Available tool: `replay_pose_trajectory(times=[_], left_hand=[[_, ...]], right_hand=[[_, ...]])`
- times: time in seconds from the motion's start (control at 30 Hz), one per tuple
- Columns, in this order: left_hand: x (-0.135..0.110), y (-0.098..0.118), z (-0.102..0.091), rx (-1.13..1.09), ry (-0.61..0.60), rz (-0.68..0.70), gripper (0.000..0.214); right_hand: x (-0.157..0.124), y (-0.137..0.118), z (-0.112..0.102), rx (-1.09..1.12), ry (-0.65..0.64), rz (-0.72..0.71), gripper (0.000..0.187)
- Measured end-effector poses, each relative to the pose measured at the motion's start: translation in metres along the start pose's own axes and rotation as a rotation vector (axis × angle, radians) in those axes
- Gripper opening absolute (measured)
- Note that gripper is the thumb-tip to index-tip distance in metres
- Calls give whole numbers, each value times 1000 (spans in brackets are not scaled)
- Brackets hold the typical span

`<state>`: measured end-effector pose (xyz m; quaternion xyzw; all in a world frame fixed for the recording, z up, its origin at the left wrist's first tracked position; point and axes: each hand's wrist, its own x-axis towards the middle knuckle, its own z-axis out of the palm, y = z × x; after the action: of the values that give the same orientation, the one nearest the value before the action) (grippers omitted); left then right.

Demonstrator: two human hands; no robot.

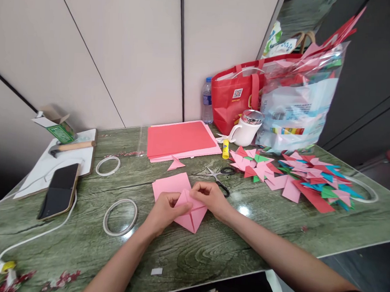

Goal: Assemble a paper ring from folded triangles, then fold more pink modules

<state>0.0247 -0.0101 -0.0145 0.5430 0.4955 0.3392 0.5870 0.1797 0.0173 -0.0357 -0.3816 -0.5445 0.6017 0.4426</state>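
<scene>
Near the front edge of the desk (209, 247), at its middle, both hands pinch a folded pink paper (191, 212): the left hand (164, 212) grips its left flap, the right hand (211, 197) presses its top fold. Under it lies a flat pink sheet (170, 184). Scissors (220, 178) lie just behind the right hand; a tape ring (120, 217) lies left of the paper.

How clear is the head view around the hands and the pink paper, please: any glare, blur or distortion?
Head view: even, soft light; the left hand, right hand and paper are sharp, with only faint shadows; a small glare spot sits on the glossy table beside the right hand; the wide lens slants the wall seams.
</scene>
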Motion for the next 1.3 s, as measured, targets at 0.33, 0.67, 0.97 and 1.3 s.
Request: replay_pose_trajectory(times=[0.33, 0.67, 0.97, 1.3], left_hand=[[2, 3, -1, 151, 209, 182, 19], [4, -2, 0, 279, 288, 169, 20], [8, -2, -15, 265, 393, 203, 21], [10, -3, -19, 39, 494, 148, 23]], right_hand=[[-2, -1, 2, -195, -50, -62, 13], [1, 0, 5, -202, -14, 94, 11], [2, 1, -6, -137, 13, 179, 11], [-3, -3, -3, 124, -134, 47, 33]])
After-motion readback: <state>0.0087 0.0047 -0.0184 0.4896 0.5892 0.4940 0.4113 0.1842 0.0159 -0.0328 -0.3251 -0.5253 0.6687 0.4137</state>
